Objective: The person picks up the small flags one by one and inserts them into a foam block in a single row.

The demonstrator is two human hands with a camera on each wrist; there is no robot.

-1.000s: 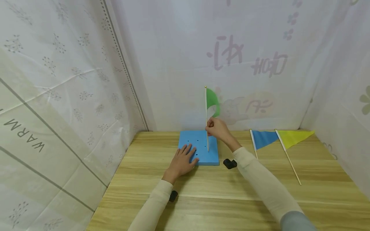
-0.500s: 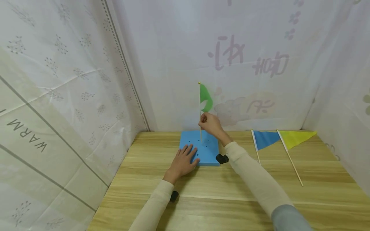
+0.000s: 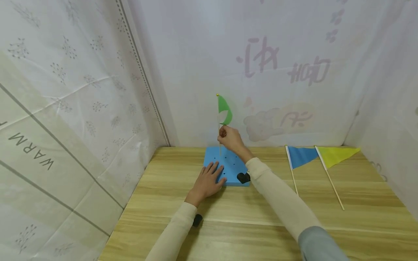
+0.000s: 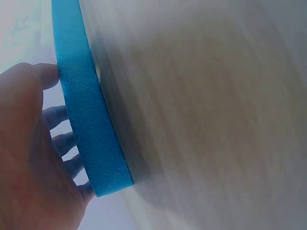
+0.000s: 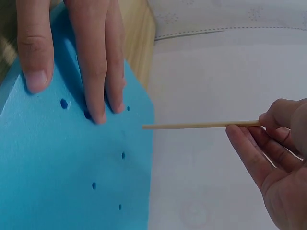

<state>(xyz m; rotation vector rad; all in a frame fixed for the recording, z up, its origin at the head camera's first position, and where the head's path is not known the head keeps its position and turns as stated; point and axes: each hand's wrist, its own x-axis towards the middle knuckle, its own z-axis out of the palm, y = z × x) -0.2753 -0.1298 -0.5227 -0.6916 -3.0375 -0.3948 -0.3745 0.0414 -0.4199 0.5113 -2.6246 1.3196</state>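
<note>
My right hand (image 3: 232,139) pinches the thin wooden stick (image 5: 192,125) of a green flag (image 3: 223,102) between thumb and fingers. The flag stands upright, its cloth above the hand and a small yellow knob on top. In the right wrist view the stick's bare lower tip points at the blue foam board (image 5: 43,163), among several small dark holes and just past the left fingertips. My left hand (image 3: 206,183) lies with spread, straight fingers on the board's near left part. The left wrist view shows the board's thick edge (image 4: 91,105) beside the thumb.
A blue triangular flag (image 3: 302,156) and a yellow one (image 3: 336,155) lie on the wooden table (image 3: 261,224) at the right, sticks toward me. Printed curtains (image 3: 196,65) hang behind and along both sides. Black devices (image 3: 243,177) sit at both wrists.
My right hand has carried the green flag leftward over the board, from its right part toward the far left, and the stick's tip has risen. My left hand has stayed in place.
</note>
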